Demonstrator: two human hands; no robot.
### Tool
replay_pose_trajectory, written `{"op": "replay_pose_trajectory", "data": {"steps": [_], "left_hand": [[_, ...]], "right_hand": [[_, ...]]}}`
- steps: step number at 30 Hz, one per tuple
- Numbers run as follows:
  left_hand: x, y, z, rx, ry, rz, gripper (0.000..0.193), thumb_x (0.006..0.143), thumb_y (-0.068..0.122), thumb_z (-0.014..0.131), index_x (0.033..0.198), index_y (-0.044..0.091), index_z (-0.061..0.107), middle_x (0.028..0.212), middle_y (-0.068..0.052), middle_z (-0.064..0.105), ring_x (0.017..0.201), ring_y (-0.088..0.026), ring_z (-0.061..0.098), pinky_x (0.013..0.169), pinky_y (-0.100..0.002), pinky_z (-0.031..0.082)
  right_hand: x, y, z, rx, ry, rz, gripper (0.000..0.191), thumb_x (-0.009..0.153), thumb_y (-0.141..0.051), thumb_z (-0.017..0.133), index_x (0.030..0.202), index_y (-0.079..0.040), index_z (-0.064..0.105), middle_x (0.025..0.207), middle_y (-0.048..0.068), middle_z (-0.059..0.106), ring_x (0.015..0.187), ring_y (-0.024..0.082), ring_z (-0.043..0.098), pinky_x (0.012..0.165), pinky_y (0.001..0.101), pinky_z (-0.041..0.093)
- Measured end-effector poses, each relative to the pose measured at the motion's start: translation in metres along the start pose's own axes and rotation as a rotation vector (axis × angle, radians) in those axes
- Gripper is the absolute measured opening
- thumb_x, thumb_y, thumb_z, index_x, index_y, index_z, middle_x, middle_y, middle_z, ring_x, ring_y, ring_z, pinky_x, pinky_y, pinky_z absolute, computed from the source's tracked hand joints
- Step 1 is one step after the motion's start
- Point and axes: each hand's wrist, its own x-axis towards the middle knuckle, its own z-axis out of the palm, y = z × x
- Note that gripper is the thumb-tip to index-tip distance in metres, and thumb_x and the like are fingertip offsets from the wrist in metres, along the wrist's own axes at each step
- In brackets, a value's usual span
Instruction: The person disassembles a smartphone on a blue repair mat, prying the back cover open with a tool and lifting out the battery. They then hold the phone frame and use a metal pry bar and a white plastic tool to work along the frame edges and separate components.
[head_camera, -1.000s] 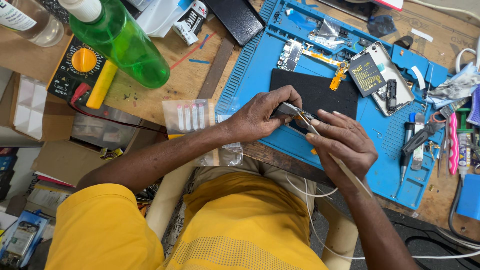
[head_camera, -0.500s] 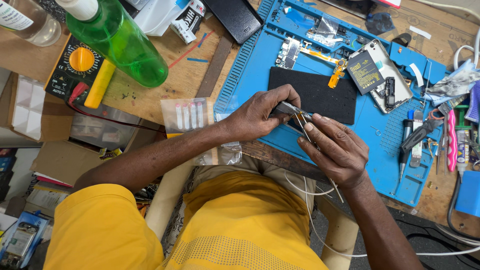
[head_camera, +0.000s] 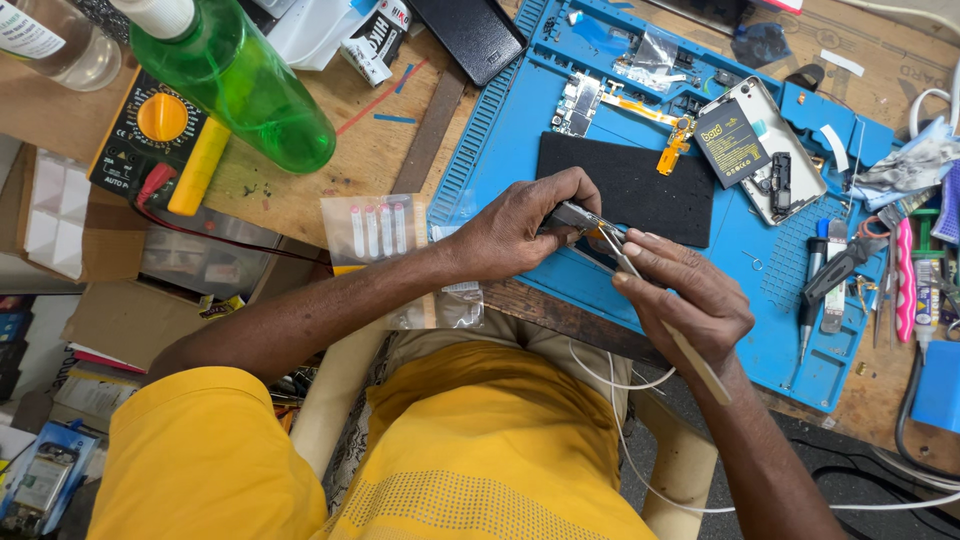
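Both hands meet over the blue repair mat (head_camera: 500, 150): left hand (head_camera: 520, 225) pinches a small metal part (head_camera: 572, 216) steady, so right hand (head_camera: 690, 300), gripping tweezers (head_camera: 625, 262), can probe it.

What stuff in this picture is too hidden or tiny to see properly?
- Small part pinched in the left hand: head view, fingers cover most of it.
- Tip of the thin tool in the right hand: too small, lost between both hands.
- Green bottle: top cut off by the upper edge.
- Tiny parts on the blue mat: too small.
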Motion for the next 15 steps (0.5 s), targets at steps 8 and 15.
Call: {"op": "replay_pose_trajectory", "data": {"steps": [8, 15], "left_hand": [[0.0011, -0.0013, 0.0013, 0.008, 0.001, 0.011, 0.025, 0.095, -0.002, 0.067, 0.112, 0.009, 0.052, 0.097, -0.004, 0.068, 0.098, -0.015, 0.072, 0.078, -0.035, 0.058], [0.0000, -0.0010, 0.0010, 0.013, 0.000, -0.016, 0.025, 0.096, -0.004, 0.066, 0.113, 0.008, 0.053, 0.095, -0.005, 0.068, 0.095, -0.015, 0.073, 0.076, -0.035, 0.056]], "right_hand": [[0.0003, -0.0060, -0.0083, 0.155, -0.031, 0.236, 0.018, 0.090, 0.001, 0.082, 0.102, -0.012, 0.076, 0.119, 0.013, 0.074, 0.119, 0.026, 0.073, 0.099, 0.0344, 0.065], [-0.0018, -0.0001, -0.0007, 0.272, 0.051, 0.271, 0.016, 0.091, 0.002, 0.081, 0.101, -0.009, 0.074, 0.117, 0.013, 0.075, 0.118, 0.026, 0.073, 0.096, 0.0332, 0.065]]}}
